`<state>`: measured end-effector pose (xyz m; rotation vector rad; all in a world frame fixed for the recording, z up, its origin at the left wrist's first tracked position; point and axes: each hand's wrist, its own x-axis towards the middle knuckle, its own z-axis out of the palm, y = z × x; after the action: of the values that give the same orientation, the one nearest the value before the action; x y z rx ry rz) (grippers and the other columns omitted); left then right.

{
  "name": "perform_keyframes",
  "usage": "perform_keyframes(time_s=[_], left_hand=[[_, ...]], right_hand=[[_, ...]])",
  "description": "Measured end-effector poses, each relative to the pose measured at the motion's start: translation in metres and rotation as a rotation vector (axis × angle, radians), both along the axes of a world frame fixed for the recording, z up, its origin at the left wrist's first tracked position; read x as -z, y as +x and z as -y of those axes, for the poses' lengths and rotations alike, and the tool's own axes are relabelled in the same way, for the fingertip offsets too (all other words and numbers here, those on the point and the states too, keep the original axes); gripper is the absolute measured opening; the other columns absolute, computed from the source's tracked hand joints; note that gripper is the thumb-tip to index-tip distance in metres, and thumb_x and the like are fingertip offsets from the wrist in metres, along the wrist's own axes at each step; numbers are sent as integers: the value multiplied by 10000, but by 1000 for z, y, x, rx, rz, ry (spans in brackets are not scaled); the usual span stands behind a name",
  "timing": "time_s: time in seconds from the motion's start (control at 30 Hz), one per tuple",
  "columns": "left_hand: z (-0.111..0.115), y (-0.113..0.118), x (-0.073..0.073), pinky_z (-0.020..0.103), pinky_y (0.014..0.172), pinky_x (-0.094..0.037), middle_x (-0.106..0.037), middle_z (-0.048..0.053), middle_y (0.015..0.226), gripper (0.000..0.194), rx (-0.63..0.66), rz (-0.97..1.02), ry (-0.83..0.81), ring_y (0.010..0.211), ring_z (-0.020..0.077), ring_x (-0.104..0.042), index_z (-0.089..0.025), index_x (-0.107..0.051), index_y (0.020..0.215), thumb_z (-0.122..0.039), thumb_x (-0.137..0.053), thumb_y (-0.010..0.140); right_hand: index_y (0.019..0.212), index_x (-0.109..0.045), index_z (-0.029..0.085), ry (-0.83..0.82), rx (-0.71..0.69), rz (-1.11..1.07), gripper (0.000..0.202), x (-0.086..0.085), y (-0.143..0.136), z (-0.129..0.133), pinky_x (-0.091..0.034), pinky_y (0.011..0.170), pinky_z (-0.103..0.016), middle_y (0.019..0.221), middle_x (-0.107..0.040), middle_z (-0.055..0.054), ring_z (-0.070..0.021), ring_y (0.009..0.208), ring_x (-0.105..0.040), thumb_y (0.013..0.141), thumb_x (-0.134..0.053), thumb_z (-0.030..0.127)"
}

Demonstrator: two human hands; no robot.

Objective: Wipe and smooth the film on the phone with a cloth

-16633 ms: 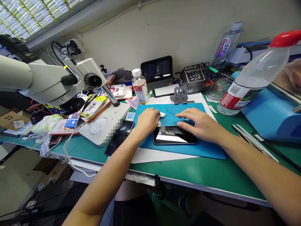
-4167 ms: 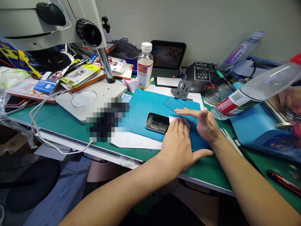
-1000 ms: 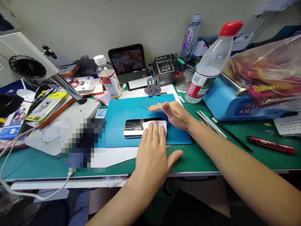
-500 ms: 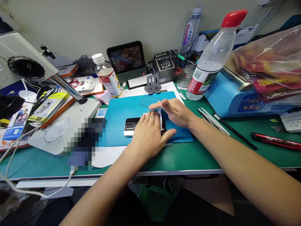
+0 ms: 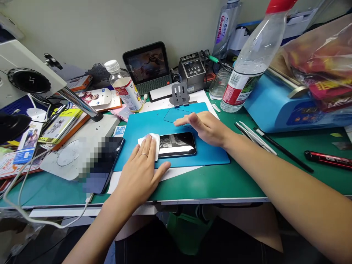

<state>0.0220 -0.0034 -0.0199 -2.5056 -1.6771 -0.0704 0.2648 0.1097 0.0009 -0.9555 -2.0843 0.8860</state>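
A smartphone (image 5: 178, 143) lies face up on the blue mat (image 5: 143, 119), its dark glossy screen catching reflections. Flat over a white wipe (image 5: 157, 146), my left hand (image 5: 143, 161) covers the phone's left end, fingers stretched and thumb apart. A ring shows on one finger. My right hand (image 5: 209, 128) is beside the phone's right end, its fingers extended to the left and nothing in it. Whether it rests on the mat I cannot tell. A thin, dark-outlined clear sheet (image 5: 176, 115) lies on the mat behind, partly covered by the right hand.
A second phone (image 5: 103, 168) with a cable lies at left. Behind the mat stand a juice bottle (image 5: 126, 90), a grey phone stand (image 5: 180, 94) and a display (image 5: 148, 64). At right are a water bottle (image 5: 243, 79), tweezers (image 5: 255, 139) and a red pen (image 5: 327, 159).
My left hand and the wipe have slid left along the phone, uncovering its right part. The right hand keeps nearly the same place and pose. The camera view has shifted slightly.
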Motion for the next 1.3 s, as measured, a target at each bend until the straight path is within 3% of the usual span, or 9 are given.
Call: perform_keyframes(time_s=[0.13,0.4,0.53,0.63,0.77,0.9,1.13,1.2,1.3], left_hand=[[0,5,-4,584,1263,-283,-302,299,1654,888,3,-18,-11,1576,415,-212,63,-337,1572,-654,-357,1047],[-17,98,-16,504,1292,-218,-312,287,1656,1096,50,141,-109,1576,409,-233,77,-307,1589,-829,-267,972],[-11,121,-19,478,1298,-228,-342,276,1647,1150,26,171,-84,1569,400,-269,80,-341,1578,-869,-241,936],[-1,107,-15,450,1298,-243,-365,269,1638,1138,51,168,-49,1567,373,-290,76,-352,1574,-860,-227,938],[1,54,-11,473,1296,-243,-312,290,1649,1121,-13,157,-45,1577,381,-247,86,-357,1561,-848,-285,945],[-1,10,-13,512,1279,-284,-267,259,1675,941,-92,173,-102,1585,356,-225,35,-313,1591,-724,-318,1035],[36,7,-12,538,1263,-318,-188,261,1692,960,-81,146,-116,1590,366,-179,39,-260,1608,-720,-337,1027],[33,8,-12,540,1260,-324,-189,265,1691,962,-81,147,-120,1589,371,-179,43,-263,1606,-721,-339,1026],[10,12,-14,526,1269,-303,-232,271,1680,932,-107,156,-141,1586,369,-207,47,-297,1591,-702,-343,1038]], right_hand=[[1041,-855,217,-12,-3,-21,924,0,-1,-1,-463,1104,-446,1178,-823,-108,-310,1234,-703,886,-237,887],[1008,-867,226,-68,48,-21,963,-4,-5,-1,-511,1083,-486,1158,-828,-119,-361,1201,-719,804,-271,955],[1014,-863,262,-60,52,10,957,-4,-4,-4,-503,1096,-537,1183,-820,-119,-382,1203,-715,793,-257,968],[1027,-861,295,-42,33,38,915,-1,-2,-7,-462,1136,-560,1202,-815,-102,-395,1231,-695,810,-267,956],[1029,-861,316,-31,27,45,881,-1,-2,-8,-460,1145,-553,1198,-816,-80,-380,1243,-689,827,-274,942],[997,-867,301,-40,41,40,888,-3,-5,-6,-471,1130,-549,1179,-819,-88,-382,1226,-696,815,-290,951],[1026,-866,273,-27,13,24,905,-1,-6,-5,-472,1112,-569,1188,-812,-112,-397,1231,-688,848,-270,931],[1026,-865,278,-25,3,19,891,0,-6,-5,-474,1110,-567,1183,-815,-106,-394,1225,-692,850,-280,927],[1008,-865,300,-25,2,11,861,1,-6,-6,-472,1112,-568,1173,-820,-88,-390,1217,-695,842,-301,930]])
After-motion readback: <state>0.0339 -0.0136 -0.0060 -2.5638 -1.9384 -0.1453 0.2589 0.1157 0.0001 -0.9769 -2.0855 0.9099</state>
